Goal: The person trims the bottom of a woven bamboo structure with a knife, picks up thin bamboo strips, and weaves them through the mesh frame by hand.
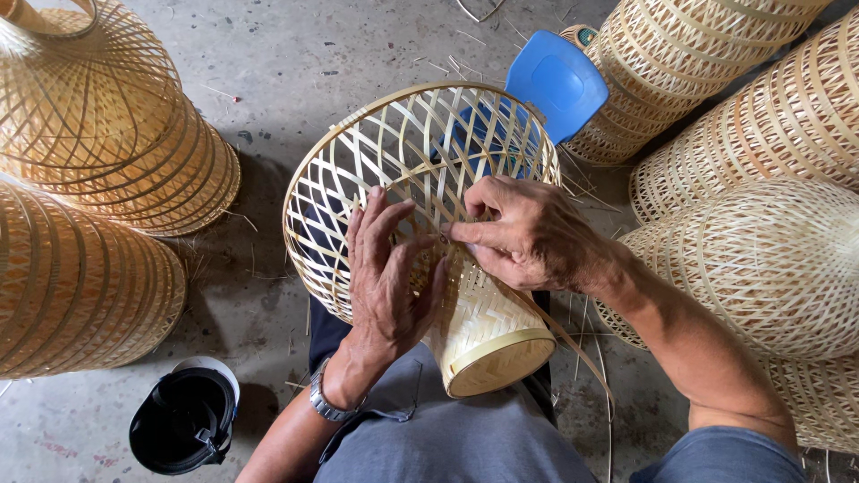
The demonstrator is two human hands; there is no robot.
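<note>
We press our left hand (386,273) and pinch our right hand (528,234) on the half-woven pale bamboo basket (420,170), its tight bottom done, its open top strips still loose.

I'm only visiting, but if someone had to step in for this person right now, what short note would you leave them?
Left hand: laid flat on the side of the woven bamboo basket, steadying it on the lap.
Right hand: fingertips pinching a thin bamboo strip at the weave.
Done: the tight narrow end is woven and rimmed; the open lattice reaches the wide rim.
Left: the loose strip trails free, not yet tucked in.
Around: finished baskets stacked on both sides, a blue stool, a black helmet on the floor.
</note>
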